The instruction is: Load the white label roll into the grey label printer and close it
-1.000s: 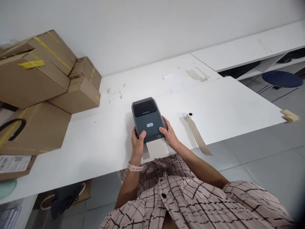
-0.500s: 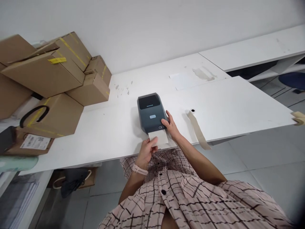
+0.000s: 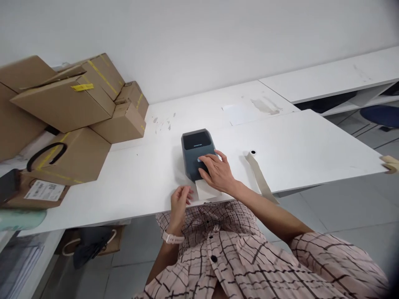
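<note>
A dark blue-grey label printer (image 3: 190, 160) with a black window stands on the white table (image 3: 131, 182). From its front a strip of blank label paper (image 3: 205, 191) comes out toward the table edge. My right hand (image 3: 218, 172) lies over the printer's front half, fingers stretched out, one fingertip at the light button on top. It holds nothing. To the left of the paper strip, at the table edge, my left hand (image 3: 180, 203) is loosely curled, apart from the paper and with nothing visible in it.
Right of the printer, a small roll of paper (image 3: 253, 153) trails a strip (image 3: 262, 178) over the table edge. Cardboard boxes (image 3: 65, 99) are piled at the left. A white sheet (image 3: 235, 114) lies toward the wall. A blue stool (image 3: 382, 115) is at far right.
My left hand has let go of the label paper and drawn back to the left. My right hand has moved from the printer's right side onto its top, over the button.
</note>
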Demonstrator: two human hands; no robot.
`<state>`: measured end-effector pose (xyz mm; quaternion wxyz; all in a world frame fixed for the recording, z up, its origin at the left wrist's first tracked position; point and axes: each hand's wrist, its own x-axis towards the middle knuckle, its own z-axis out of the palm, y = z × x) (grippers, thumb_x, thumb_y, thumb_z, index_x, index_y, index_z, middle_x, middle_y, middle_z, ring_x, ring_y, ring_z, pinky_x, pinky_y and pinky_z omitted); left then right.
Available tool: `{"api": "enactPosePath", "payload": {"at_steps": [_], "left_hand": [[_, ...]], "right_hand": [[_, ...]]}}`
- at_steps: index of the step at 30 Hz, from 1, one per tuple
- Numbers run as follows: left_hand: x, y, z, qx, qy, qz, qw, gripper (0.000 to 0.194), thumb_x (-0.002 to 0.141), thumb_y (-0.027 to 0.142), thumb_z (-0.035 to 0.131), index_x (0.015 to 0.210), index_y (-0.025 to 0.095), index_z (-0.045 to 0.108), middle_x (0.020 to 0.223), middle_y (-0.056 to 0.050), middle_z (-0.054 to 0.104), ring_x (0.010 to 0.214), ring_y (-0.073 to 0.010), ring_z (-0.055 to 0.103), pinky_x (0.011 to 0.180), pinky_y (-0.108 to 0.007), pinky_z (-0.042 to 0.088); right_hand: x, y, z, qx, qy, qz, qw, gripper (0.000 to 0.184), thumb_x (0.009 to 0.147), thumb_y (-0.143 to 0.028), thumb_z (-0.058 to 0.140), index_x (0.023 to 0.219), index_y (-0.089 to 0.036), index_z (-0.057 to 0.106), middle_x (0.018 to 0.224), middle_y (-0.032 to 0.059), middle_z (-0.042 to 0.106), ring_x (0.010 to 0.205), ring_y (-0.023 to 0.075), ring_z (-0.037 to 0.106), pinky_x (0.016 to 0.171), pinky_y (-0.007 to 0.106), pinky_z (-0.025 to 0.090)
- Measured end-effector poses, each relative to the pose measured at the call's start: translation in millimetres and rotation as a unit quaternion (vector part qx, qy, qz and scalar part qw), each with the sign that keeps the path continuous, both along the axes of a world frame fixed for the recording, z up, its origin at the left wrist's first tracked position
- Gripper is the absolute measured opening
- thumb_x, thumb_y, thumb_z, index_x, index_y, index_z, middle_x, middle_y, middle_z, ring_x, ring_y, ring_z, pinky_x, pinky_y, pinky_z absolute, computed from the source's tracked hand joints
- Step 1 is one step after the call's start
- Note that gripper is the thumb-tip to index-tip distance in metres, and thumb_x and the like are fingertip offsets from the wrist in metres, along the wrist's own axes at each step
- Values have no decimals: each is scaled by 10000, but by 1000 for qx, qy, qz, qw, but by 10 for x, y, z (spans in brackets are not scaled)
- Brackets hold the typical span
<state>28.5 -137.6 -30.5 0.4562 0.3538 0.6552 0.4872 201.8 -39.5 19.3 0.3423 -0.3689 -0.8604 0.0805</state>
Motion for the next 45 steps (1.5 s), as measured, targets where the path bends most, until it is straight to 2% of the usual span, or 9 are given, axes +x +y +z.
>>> {"api": "enactPosePath", "payload": {"at_steps": [3, 7, 10, 14, 25, 29, 33, 40, 45], "left_hand": [[-25, 208, 57, 81, 37, 54, 995, 465, 886, 561, 610, 1192, 216, 666, 1302, -117, 666, 1163, -246, 641, 847, -316, 559], [115, 413, 179, 124, 25, 16, 992, 668, 937, 571, 548, 1522, 272, 425, 1637, -61, 366, 1487, -269, 373, 1155, -343, 408], [191, 434, 237, 122, 22, -14, 992, 722, 967, 618, 444, 1591, 281, 308, 1676, -31, 282, 1534, -252, 281, 1214, -342, 335], [174, 455, 266, 123, 48, 0, 991, 731, 976, 658, 352, 1573, 236, 365, 1668, -39, 296, 1544, -245, 257, 1251, -363, 262], [177, 515, 280, 169, 30, 46, 984, 663, 982, 624, 384, 1513, 236, 467, 1607, -48, 421, 1502, -242, 354, 1228, -364, 303], [43, 707, 530, 229, -16, 48, 972, 616, 979, 597, 422, 1457, 223, 528, 1543, -91, 505, 1432, -260, 462, 1164, -380, 390], [-170, 1032, 684, 250, -31, 64, 966, 517, 904, 516, 587, 1291, 178, 640, 1332, -138, 663, 1249, -257, 616, 1014, -380, 500], [-314, 1236, 229, 35, 150, -5, 988, 501, 788, 439, 702, 1200, 158, 651, 775, -25, 646, 697, -170, 619, 623, -278, 461], [-352, 1383, 223, -34, 263, -83, 961, 407, 839, 428, 618, 1168, 189, 620, 682, -1, 614, 687, -206, 624, 621, -291, 417]], "right_hand": [[-35, -38, -35, 0, -5, -6, 1000, 326, 1016, -349, 418, 1284, -219, 549, 1103, 104, 717, 1159, 283, 623, 1198, 532, 241], [104, -185, -206, -45, 112, -44, 992, 422, 990, -408, 495, 1386, -262, 482, 1362, 100, 632, 1358, 299, 502, 1207, 550, 227], [267, -266, -337, -148, 232, -107, 955, 556, 1001, -492, 466, 1507, -286, 362, 1601, 103, 399, 1489, 309, 342, 1201, 569, 251], [371, -229, -355, -292, 317, -30, 902, 638, 1010, -559, 433, 1568, -295, 272, 1618, 102, 386, 1508, 282, 339, 1231, 559, 228], [330, -167, -252, -335, 415, -8, 846, 665, 971, -641, 461, 1524, -286, 365, 1581, 93, 452, 1513, 256, 341, 1252, 504, 261], [300, 47, -45, -291, 394, 30, 871, 660, 989, -631, 424, 1556, -312, 306, 1627, 68, 379, 1531, 246, 298, 1260, 484, 240], [110, 595, 270, -206, 318, 35, 925, 791, 977, -702, 346, 1617, -345, 48, 1694, 56, 205, 1569, 267, 167, 1263, 544, 161], [-312, 1845, 620, -90, 230, -17, 969, 838, 974, -740, 201, 1598, -317, -165, 1698, 85, 137, 1545, 303, 213, 1209, 575, 250], [-193, 1691, 788, 29, 159, -62, 985, 732, 1007, -584, 336, 1606, -245, 85, 1659, 147, 248, 1507, 365, 264, 1169, 617, 283]]}}
